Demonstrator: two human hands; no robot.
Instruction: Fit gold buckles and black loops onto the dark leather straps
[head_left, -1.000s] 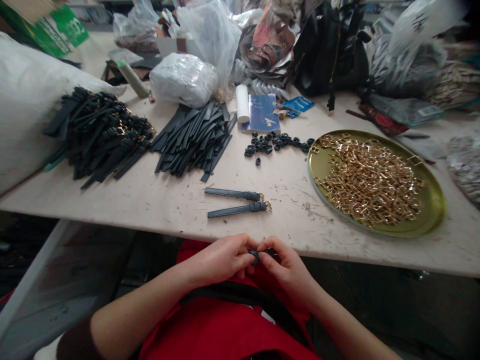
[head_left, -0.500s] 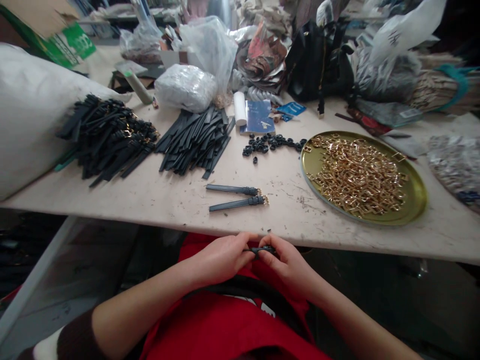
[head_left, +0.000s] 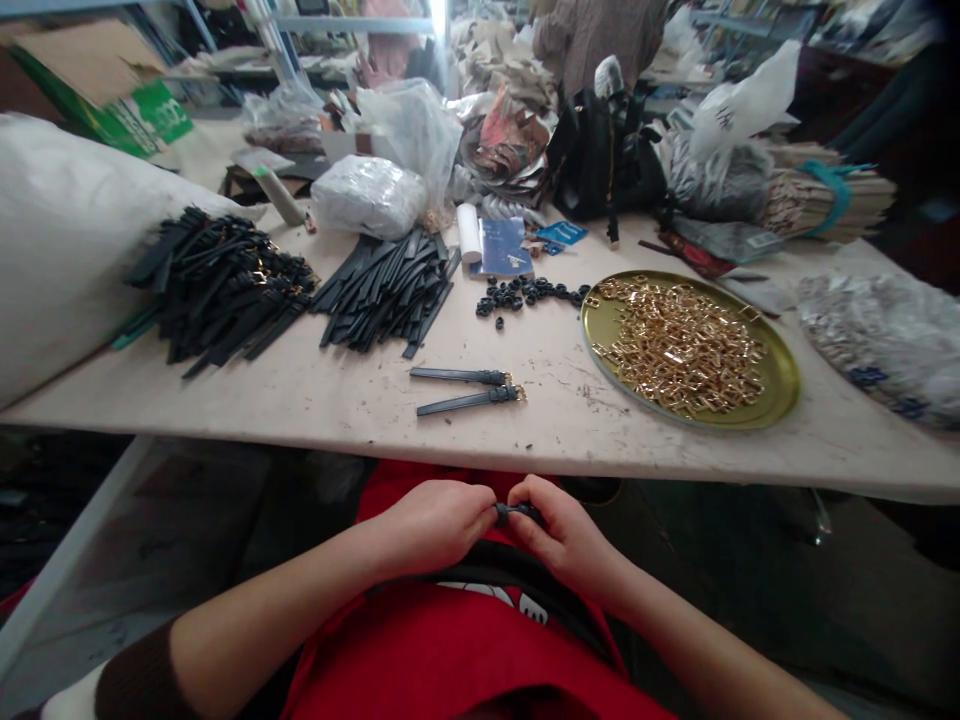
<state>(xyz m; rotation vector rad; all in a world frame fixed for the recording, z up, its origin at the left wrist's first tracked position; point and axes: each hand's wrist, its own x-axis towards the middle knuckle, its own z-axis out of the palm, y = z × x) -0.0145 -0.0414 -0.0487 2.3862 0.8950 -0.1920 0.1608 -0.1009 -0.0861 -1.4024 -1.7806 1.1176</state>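
Just below the table's front edge, my left hand (head_left: pixel 442 520) and my right hand (head_left: pixel 559 525) both pinch a short black strap (head_left: pixel 514 510), mostly covered by the fingers. Two finished-looking black straps with gold buckles (head_left: pixel 471 402) lie side by side on the table in front of my hands. Beyond them sit a heap of plain black straps (head_left: pixel 386 290) and a scatter of small black loops (head_left: pixel 525 292). To the right, a round golden tray (head_left: pixel 784 385) holds many gold buckles (head_left: pixel 682 345).
A pile of buckled black straps (head_left: pixel 221 285) lies at left against a white sack (head_left: pixel 60 250). Behind stand a plastic-wrapped bundle (head_left: pixel 369 195), a blue booklet (head_left: pixel 504 248), a white roll (head_left: pixel 469 232) and a black bag (head_left: pixel 607 155). A clear bag (head_left: pixel 892 335) rests at far right.
The view has shifted slightly, so the tray appears further left. My fingers have moved on the strap, with a little more of it showing between my hands.
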